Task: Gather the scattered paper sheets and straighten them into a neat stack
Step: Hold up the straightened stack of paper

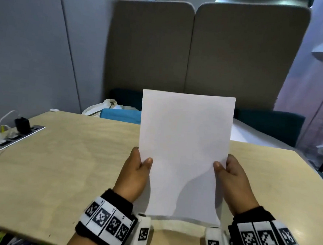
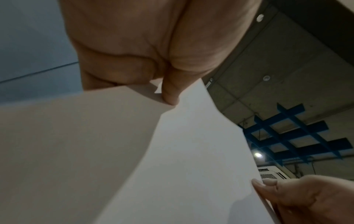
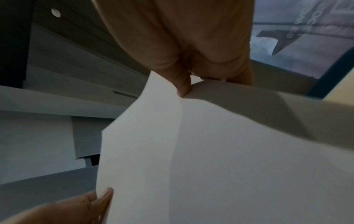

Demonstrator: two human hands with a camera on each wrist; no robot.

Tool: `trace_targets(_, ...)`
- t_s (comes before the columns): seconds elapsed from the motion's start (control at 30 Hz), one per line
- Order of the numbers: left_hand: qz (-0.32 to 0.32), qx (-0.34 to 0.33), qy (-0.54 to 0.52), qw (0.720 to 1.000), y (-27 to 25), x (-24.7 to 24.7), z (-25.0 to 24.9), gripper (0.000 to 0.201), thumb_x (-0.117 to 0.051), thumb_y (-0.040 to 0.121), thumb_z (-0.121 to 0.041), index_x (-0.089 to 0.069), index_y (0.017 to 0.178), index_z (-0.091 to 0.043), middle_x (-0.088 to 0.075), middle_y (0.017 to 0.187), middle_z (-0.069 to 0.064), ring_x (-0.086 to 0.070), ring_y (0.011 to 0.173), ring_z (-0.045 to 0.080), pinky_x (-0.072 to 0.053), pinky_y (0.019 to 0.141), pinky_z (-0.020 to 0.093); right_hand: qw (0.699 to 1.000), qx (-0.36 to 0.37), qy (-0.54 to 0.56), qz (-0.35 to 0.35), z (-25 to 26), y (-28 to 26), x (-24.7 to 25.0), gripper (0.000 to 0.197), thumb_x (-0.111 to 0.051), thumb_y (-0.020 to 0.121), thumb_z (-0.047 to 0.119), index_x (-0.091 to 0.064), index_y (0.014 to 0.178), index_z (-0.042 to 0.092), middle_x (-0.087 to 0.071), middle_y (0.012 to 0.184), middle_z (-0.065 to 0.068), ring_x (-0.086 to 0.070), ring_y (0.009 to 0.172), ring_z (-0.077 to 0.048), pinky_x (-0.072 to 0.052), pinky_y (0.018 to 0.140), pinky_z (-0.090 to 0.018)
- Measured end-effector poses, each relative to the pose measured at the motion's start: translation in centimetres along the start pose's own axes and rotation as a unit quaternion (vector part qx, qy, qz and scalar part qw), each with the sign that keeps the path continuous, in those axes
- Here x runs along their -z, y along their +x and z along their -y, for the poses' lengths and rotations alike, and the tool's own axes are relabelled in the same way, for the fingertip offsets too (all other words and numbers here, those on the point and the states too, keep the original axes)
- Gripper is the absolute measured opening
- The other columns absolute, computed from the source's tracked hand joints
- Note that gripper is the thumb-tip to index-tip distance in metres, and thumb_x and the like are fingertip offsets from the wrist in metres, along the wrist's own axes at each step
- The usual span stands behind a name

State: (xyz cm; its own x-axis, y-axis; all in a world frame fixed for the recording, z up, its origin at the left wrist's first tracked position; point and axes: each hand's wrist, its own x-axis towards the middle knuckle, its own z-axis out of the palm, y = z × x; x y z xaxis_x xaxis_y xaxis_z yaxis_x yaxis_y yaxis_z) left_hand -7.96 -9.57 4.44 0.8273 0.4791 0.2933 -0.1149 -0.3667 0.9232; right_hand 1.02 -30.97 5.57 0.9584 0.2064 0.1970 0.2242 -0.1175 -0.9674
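Note:
A white stack of paper sheets (image 1: 183, 147) stands upright on its short edge, its bottom edge down at the table (image 1: 57, 172) near the front. My left hand (image 1: 136, 170) grips the stack's left edge, thumb on the front face. My right hand (image 1: 231, 179) grips the right edge the same way. In the left wrist view the left thumb presses the paper sheets (image 2: 172, 159), with the right hand (image 2: 298, 197) at the far edge. In the right wrist view the right hand (image 3: 191, 60) pinches the sheets (image 3: 220, 151); the left hand (image 3: 76, 209) shows low left.
A power strip (image 1: 18, 137) with a black charger and white cables is set into the table at the left. Grey booth panels (image 1: 152, 54) rise behind the table. A blue cushion and a white bag (image 1: 111, 111) lie on the bench beyond.

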Motion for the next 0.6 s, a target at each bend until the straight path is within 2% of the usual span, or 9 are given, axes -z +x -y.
trace_targets(0.07,-0.028,0.002,0.025,0.999,1.7,1.9,-0.6,0.013,-0.048,0.096,-0.01,-0.05,0.107,-0.017,-0.061,0.102,-0.011,-0.056,0.094,-0.001,-0.041,0.074,0.013,0.999,-0.001,-0.001,0.032,0.6,1.8,-1.6,0.01,-0.048,0.096,0.012,-0.054,0.098,0.004,-0.065,0.098,-0.023,-0.063,0.086,-0.032,-0.051,0.083,-0.049)
trace_targets(0.1,-0.041,0.004,0.044,0.998,2.7,2.9,-0.9,0.012,-0.05,0.096,-0.01,-0.051,0.105,-0.017,-0.061,0.099,-0.01,-0.056,0.09,0.002,-0.04,0.071,0.013,0.999,-0.002,0.0,0.048,0.8,2.6,-2.7,0.011,-0.048,0.096,0.012,-0.053,0.098,0.003,-0.064,0.097,-0.025,-0.062,0.082,-0.03,-0.051,0.08,-0.049)
trace_targets(0.17,-0.061,0.021,0.079,0.995,4.8,5.4,-0.8,0.008,-0.052,0.095,-0.009,-0.052,0.102,-0.013,-0.062,0.096,-0.005,-0.057,0.087,0.01,-0.04,0.066,0.014,0.996,-0.014,-0.005,0.089,0.9,4.5,-5.6,0.012,-0.048,0.096,0.013,-0.051,0.096,0.002,-0.062,0.086,-0.022,-0.057,0.073,-0.026,-0.05,0.065,-0.04)
trace_targets(0.2,-0.067,0.036,0.101,0.992,6.0,6.6,-0.7,0.007,-0.053,0.094,-0.009,-0.052,0.101,-0.01,-0.063,0.097,0.0,-0.058,0.089,0.015,-0.041,0.066,0.017,0.994,-0.021,-0.007,0.107,0.9,5.3,-7.1,0.013,-0.049,0.095,0.015,-0.05,0.094,0.002,-0.059,0.084,-0.019,-0.055,0.071,-0.025,-0.048,0.064,-0.036)
trace_targets(0.27,-0.079,0.072,0.161,0.981,8.3,9.5,0.6,0.013,-0.055,0.094,-0.012,-0.053,0.104,-0.003,-0.063,0.104,0.01,-0.058,0.096,0.025,-0.044,0.074,0.028,0.988,-0.042,-0.006,0.146,0.6,6.7,-10.7,0.016,-0.051,0.094,0.017,-0.049,0.091,0.001,-0.058,0.085,-0.018,-0.057,0.075,-0.027,-0.051,0.066,-0.04)
trace_targets(0.37,-0.08,0.129,0.268,0.951,11.4,13.7,3.0,0.018,-0.056,0.093,-0.013,-0.053,0.102,0.002,-0.059,0.103,0.017,-0.054,0.096,0.026,-0.038,0.078,0.03,0.975,-0.072,-0.003,0.21,0.3,7.9,-16.6,0.004,-0.052,0.094,0.01,-0.056,0.094,0.011,-0.065,0.098,-0.015,-0.065,0.088,-0.033,-0.058,0.075,-0.046)
trace_targets(0.47,-0.047,0.217,0.343,0.913,13.2,17.4,6.4,0.013,-0.056,0.093,-0.014,-0.048,0.086,-0.006,-0.055,0.097,0.017,-0.054,0.099,0.031,-0.037,0.079,0.03,0.955,-0.126,-0.022,0.266,-1.0,8.6,-22.2,0.016,-0.054,0.093,0.009,-0.059,0.108,0.004,-0.067,0.102,-0.018,-0.067,0.088,-0.038,-0.058,0.073,-0.052)
trace_targets(0.53,-0.008,0.266,0.401,0.877,14.0,19.1,8.6,0.017,-0.054,0.093,-0.017,-0.054,0.101,-0.002,-0.058,0.11,0.019,-0.054,0.111,0.034,-0.04,0.089,0.032,0.939,-0.164,-0.048,0.297,-2.1,9.0,-24.9,0.014,-0.058,0.092,0.009,-0.063,0.1,0.0,-0.069,0.092,-0.02,-0.069,0.079,-0.04,-0.058,0.071,-0.054)
trace_targets(0.6,0.044,0.311,0.438,0.842,14.9,20.1,10.4,0.035,-0.051,0.094,-0.022,-0.052,0.12,0.002,-0.055,0.131,0.02,-0.051,0.121,0.034,-0.04,0.097,0.032,0.919,-0.22,-0.068,0.32,-3.0,9.2,-26.7,0.009,-0.062,0.089,0.01,-0.064,0.083,0.003,-0.068,0.076,-0.016,-0.069,0.073,-0.041,-0.058,0.071,-0.055)
